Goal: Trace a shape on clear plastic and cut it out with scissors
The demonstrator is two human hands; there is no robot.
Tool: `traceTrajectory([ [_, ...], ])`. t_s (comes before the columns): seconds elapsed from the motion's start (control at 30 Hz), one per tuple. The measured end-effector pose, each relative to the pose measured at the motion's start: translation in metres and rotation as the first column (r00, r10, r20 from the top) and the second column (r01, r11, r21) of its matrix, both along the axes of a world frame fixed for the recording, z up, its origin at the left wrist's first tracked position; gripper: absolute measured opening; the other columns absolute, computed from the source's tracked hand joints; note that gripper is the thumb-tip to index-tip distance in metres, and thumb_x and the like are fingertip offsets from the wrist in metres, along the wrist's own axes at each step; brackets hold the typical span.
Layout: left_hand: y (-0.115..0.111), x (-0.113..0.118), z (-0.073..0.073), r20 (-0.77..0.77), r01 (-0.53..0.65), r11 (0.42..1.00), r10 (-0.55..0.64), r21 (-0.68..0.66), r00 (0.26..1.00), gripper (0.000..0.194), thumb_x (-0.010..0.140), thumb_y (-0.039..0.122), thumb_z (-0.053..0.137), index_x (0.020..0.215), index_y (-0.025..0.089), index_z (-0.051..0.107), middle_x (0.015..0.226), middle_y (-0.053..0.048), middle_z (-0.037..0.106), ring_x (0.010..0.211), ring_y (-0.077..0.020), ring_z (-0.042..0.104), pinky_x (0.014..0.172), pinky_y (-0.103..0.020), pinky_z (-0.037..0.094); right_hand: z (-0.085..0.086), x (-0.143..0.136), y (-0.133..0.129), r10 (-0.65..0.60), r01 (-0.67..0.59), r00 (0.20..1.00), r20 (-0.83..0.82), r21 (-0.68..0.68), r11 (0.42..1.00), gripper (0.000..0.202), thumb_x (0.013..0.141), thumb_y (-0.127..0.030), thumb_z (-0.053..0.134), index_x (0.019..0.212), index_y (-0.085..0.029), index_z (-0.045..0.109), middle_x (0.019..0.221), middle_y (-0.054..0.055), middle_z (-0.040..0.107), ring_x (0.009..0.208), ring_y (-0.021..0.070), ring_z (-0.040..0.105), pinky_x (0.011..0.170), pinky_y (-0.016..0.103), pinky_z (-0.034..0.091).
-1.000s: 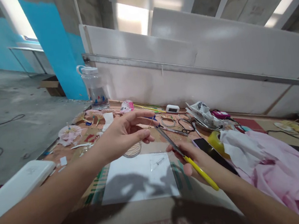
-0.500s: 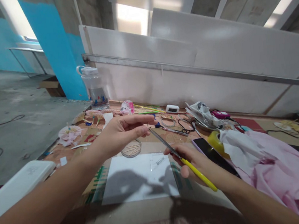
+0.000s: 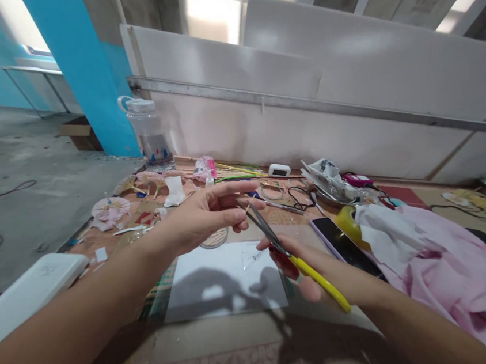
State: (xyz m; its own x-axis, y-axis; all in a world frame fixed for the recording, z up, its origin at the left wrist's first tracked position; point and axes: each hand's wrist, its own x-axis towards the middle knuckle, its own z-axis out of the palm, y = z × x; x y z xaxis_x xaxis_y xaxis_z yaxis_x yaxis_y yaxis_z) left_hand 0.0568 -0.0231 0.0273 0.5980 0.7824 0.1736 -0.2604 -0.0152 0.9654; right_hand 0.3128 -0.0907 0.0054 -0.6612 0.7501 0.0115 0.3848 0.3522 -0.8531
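My left hand [image 3: 215, 211] pinches a thin, light-coloured stick [image 3: 249, 205] between thumb and fingers, above the work surface. My right hand [image 3: 299, 266] is closed round the scissors [image 3: 318, 281], which have yellow and red handles. Their blades are slightly parted and point up and left to the stick at my left fingertips; whether they touch it I cannot tell. Below both hands lies a white sheet of paper [image 3: 189, 295] with a small clear packet [image 3: 253, 256] on it. A round ring with thin sticks [image 3: 214, 240] is partly hidden behind my left hand.
A water bottle [image 3: 151, 136] stands at the back left. A white box-like object [image 3: 33, 294] lies at the left. On the right are a phone [image 3: 345, 249], yellow tape [image 3: 350, 225] and pink cloth [image 3: 456, 275]. A small white device [image 3: 279, 170] sits near the back wall.
The scissor blades have parted, and their red handle now shows. My left fingers have shifted slightly right, and the stick is more visible. The view has tilted a little downward.
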Motion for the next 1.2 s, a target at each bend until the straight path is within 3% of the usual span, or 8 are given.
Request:
traceTrajectory([
  [0.13,-0.003,0.002,-0.001,0.063,0.122,0.992,-0.120,-0.036,0.991,0.033,0.079,0.019,0.074,0.111,0.028,0.071,0.103,-0.005,0.074,0.066,-0.0071,0.062,0.065,-0.023,0.049,0.010,0.001,0.000,0.055,-0.055,0.998,0.011,-0.057,0.997,0.079,0.078,-0.076,0.055,0.136,-0.023,0.045,0.097,0.005,0.049,0.083,0.0192,0.046,0.079,0.034,0.044],
  [0.3,-0.009,0.006,-0.001,0.006,0.150,0.987,-0.150,-0.050,0.989,0.024,0.077,0.017,0.074,0.100,0.023,0.075,0.088,-0.002,0.073,0.062,-0.0071,0.059,0.060,-0.022,0.048,0.010,-0.002,-0.001,0.087,-0.087,0.996,-0.007,-0.061,0.994,0.080,0.078,-0.078,0.054,0.134,-0.022,0.045,0.106,0.007,0.050,0.088,0.0202,0.047,0.082,0.035,0.042],
  [0.53,-0.007,0.009,-0.007,0.053,0.199,0.978,-0.196,-0.065,0.979,0.025,0.078,0.016,0.074,0.103,0.019,0.073,0.090,-0.004,0.073,0.065,-0.0090,0.063,0.063,-0.024,0.051,-0.003,-0.010,-0.008,-0.062,0.055,0.992,-0.112,-0.066,0.996,0.066,0.083,-0.078,0.047,0.114,-0.020,0.054,0.088,0.002,0.049,0.075,0.0153,0.042,0.065,0.026,0.039],
  [0.73,-0.008,0.012,-0.010,0.097,0.319,0.944,-0.311,-0.082,0.946,0.026,0.082,0.011,0.070,0.106,0.021,0.073,0.089,-0.004,0.074,0.069,-0.0090,0.065,0.065,-0.023,0.050,-0.015,-0.009,-0.005,-0.098,0.093,0.988,-0.118,-0.044,0.995,0.066,0.081,-0.078,0.049,0.114,-0.022,0.056,0.101,0.005,0.054,0.091,0.0209,0.051,0.083,0.032,0.044],
  [0.9,-0.010,0.013,-0.011,0.102,0.320,0.943,-0.311,-0.089,0.945,0.025,0.082,0.011,0.070,0.105,0.021,0.074,0.089,-0.004,0.075,0.069,-0.0093,0.064,0.065,-0.023,0.050,-0.022,-0.008,-0.003,-0.099,0.094,0.984,-0.146,-0.040,0.995,0.068,0.080,-0.080,0.048,0.116,-0.023,0.056,0.104,0.007,0.055,0.098,0.0235,0.052,0.089,0.035,0.045],
  [1.2,-0.009,0.014,-0.011,0.129,0.320,0.945,-0.310,-0.068,0.942,0.027,0.083,0.009,0.069,0.105,0.022,0.075,0.096,-0.005,0.076,0.069,-0.0080,0.064,0.065,-0.021,0.050,-0.020,-0.008,-0.003,-0.087,0.083,0.986,-0.144,-0.038,0.996,0.068,0.079,-0.080,0.049,0.116,-0.023,0.056,0.103,0.007,0.055,0.098,0.0234,0.053,0.089,0.034,0.045],
])
